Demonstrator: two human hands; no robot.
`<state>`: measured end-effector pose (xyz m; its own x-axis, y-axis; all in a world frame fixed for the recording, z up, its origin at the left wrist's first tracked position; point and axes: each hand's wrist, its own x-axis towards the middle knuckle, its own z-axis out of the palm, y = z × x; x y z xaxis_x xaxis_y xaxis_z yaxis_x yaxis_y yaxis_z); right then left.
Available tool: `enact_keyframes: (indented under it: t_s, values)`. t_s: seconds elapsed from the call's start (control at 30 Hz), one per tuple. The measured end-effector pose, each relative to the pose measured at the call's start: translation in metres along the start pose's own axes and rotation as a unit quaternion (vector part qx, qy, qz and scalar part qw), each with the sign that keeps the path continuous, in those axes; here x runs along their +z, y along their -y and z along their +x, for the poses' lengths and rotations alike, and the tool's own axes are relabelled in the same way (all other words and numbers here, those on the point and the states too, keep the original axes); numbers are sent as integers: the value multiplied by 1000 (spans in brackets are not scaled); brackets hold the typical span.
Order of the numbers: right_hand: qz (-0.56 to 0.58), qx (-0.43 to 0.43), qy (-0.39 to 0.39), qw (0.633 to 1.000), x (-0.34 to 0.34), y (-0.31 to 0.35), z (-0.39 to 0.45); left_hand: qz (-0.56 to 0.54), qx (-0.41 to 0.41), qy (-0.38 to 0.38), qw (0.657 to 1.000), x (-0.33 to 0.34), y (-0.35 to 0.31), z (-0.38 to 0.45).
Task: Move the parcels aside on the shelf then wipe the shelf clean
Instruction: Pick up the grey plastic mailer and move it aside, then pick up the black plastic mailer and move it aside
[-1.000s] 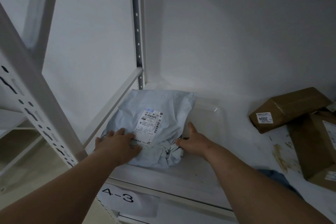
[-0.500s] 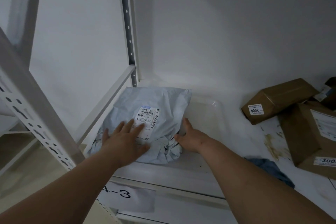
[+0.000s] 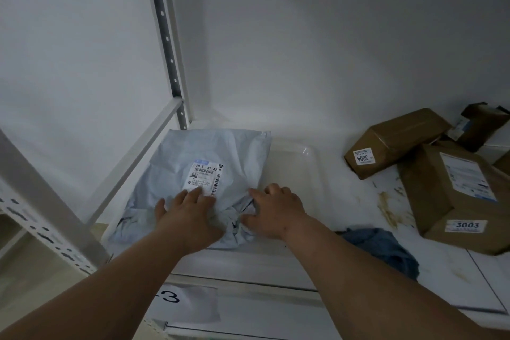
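**Operator:** Nearest to me, low in the frame, both forearms reach up onto the shelf (image 3: 455,279). My left hand (image 3: 187,215) lies flat on the grey mailer bag (image 3: 209,174), fingers straight and spread, their tips at the lower edge of its white label (image 3: 205,178). My right hand (image 3: 276,210) sits just right of it, fingers curled into the crumpled lower right corner of the bag, pinching the plastic there.

**Observer:** Which way does the bag lie from you?

**Operator:** Straight ahead, left of centre, close against the shelf's corner upright (image 3: 165,36). Its long axis runs away from me toward the back wall. Both hands touch it; I judge any further push goes left, and there is little room that way.

**Observer:** And the count?

**Operator:** One blue rag (image 3: 380,251) at lower right, beside my right forearm, which is the nearer arm for it. One clear plastic tray (image 3: 298,171) under and right of the bag. Brown stains (image 3: 387,208) beyond the rag. Farther right, three cardboard parcels: one tagged 3003 (image 3: 455,193), one tagged 3004 (image 3: 394,141) and a smaller one (image 3: 483,121) behind, at the frame edge.
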<state>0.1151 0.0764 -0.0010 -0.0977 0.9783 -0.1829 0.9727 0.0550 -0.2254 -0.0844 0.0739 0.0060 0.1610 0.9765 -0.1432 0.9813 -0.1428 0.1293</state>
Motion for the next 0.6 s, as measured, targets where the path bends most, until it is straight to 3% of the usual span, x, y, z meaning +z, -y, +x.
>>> enact_keyframes:
  t_s: [0.2, 0.37, 0.6]
  values:
    - [92, 6, -83, 992, -16, -20, -8, -22, 12, -95, 995, -6, -36, 4]
    - [161, 17, -41, 986, -29, -51, -27, -54, 46, -126, 989, -11, -86, 4]
    - [237, 19, -40, 971, -65, -115, -85, -45, 83, -129, 987, -18, -181, -9]
